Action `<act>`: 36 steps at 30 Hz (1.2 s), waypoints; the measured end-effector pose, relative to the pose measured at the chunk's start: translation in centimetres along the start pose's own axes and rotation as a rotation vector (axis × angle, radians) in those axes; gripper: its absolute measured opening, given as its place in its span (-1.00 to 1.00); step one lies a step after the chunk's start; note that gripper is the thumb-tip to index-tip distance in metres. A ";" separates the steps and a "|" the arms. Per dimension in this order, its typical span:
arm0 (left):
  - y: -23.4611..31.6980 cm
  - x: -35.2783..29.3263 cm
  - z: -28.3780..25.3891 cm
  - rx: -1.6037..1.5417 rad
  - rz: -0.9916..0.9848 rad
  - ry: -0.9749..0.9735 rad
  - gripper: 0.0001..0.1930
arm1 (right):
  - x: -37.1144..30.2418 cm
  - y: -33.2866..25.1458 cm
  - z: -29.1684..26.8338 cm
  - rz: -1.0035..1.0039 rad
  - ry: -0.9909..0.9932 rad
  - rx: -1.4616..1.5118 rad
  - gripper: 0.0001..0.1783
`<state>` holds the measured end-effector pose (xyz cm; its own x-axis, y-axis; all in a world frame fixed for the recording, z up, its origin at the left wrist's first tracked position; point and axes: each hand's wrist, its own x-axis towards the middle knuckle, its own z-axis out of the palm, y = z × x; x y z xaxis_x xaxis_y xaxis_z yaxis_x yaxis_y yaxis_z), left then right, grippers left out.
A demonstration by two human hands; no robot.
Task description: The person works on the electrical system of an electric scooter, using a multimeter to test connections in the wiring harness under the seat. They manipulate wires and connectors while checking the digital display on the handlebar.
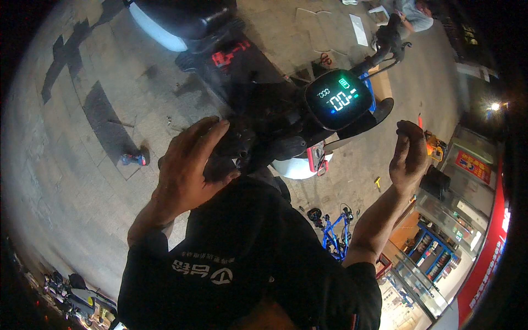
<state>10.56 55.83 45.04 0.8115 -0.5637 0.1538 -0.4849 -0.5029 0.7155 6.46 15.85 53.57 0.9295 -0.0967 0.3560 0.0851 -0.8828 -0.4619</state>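
Note:
In the middle stands an electric scooter with a dark handlebar (377, 55) and a lit rounded display (339, 100). My left hand (190, 165) is at the near left end of the handlebar. Its fingers and thumb are apart around a dark fitting (237, 146); whether they touch it is hard to make out. My right hand (410, 157) is raised off to the right, away from the scooter. The fingers there are loosely bent, with nothing visible in them. Below the display, a red meter (316, 158) rests by a white rounded panel (296, 169).
A blue tool (135, 158) lies on the paving to the left. Near the lower middle is a blue bicycle frame (334, 234). A yellow tool (378, 183) lies on the ground at right. Another person (415, 16) is at the top right, near a white strip (358, 29).

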 end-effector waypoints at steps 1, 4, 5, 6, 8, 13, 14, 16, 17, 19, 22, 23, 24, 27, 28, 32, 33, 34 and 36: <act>0.0 0.1 0.1 -0.004 -0.005 0.010 -0.27 | 0.1 0.0 0.0 -0.004 -0.002 0.005 -0.81; -0.1 0.7 0.5 -0.041 -0.013 0.033 -0.31 | 0.0 0.1 -0.2 0.014 0.018 0.018 -0.81; -0.2 0.9 0.5 -0.056 -0.017 0.025 -0.31 | -0.2 0.3 -0.3 0.019 0.019 0.012 -0.81; -0.3 1.1 0.5 -0.077 -0.022 0.018 -0.32 | -0.5 0.4 -0.6 0.035 0.017 -0.042 -0.81; -0.4 1.5 0.6 -0.115 -0.026 -0.001 -0.34 | -1.1 0.8 -0.7 0.053 0.039 -0.026 -0.82; -0.5 1.7 0.8 -0.128 -0.012 0.014 -0.37 | -2.9 2.4 -0.2 0.125 0.105 0.078 -0.82; -0.6 1.8 0.8 -0.096 0.006 0.033 -0.36 | -3.4 2.7 -0.1 0.130 0.105 0.066 -0.82; -0.7 1.9 0.9 -0.082 0.021 0.048 -0.36 | -4.3 3.1 0.1 0.143 0.103 0.044 -0.82; -0.8 2.0 0.9 -0.100 0.020 0.046 -0.35 | -4.7 3.3 0.3 0.170 0.102 0.066 -0.82; -0.8 2.1 1.0 -0.117 0.022 0.047 -0.34 | -5.5 3.6 0.5 0.230 0.100 0.129 -0.83; -0.6 2.1 1.0 -0.111 0.016 0.056 -0.30 | -6.4 4.0 0.7 0.257 0.111 0.089 -0.83; -0.6 2.2 1.1 -0.105 0.004 0.056 -0.29 | -6.6 4.2 0.7 0.258 0.123 0.084 -0.83; -0.5 2.2 1.1 -0.099 -0.008 0.057 -0.28 | -6.8 4.3 0.8 0.270 0.114 0.080 -0.84; -0.5 2.2 1.3 -0.086 -0.029 0.049 -0.23 | -7.3 4.5 0.9 0.300 0.117 0.059 -0.84; -0.5 2.2 1.3 -0.096 -0.038 0.030 -0.22 | -7.5 4.6 0.9 0.307 0.107 0.044 -0.84; -0.7 1.9 1.1 -0.070 -0.039 0.000 -0.19 | -8.3 4.8 1.3 0.360 0.104 0.124 -0.83; -0.7 1.9 1.2 -0.062 -0.030 0.001 -0.18 | -8.5 4.9 1.4 0.344 0.105 0.160 -0.82; -0.6 1.8 1.2 -0.047 -0.040 -0.004 -0.18 | -8.8 5.0 1.5 0.331 0.083 0.111 -0.81; -0.7 1.8 1.3 -0.029 -0.060 -0.018 -0.17 | -9.3 5.2 1.6 0.357 0.090 0.157 -0.80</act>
<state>11.89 54.35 43.99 0.8327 -0.5449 0.0979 -0.4257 -0.5172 0.7424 -1.19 12.88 46.54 0.8760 -0.4304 0.2175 -0.1767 -0.7061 -0.6857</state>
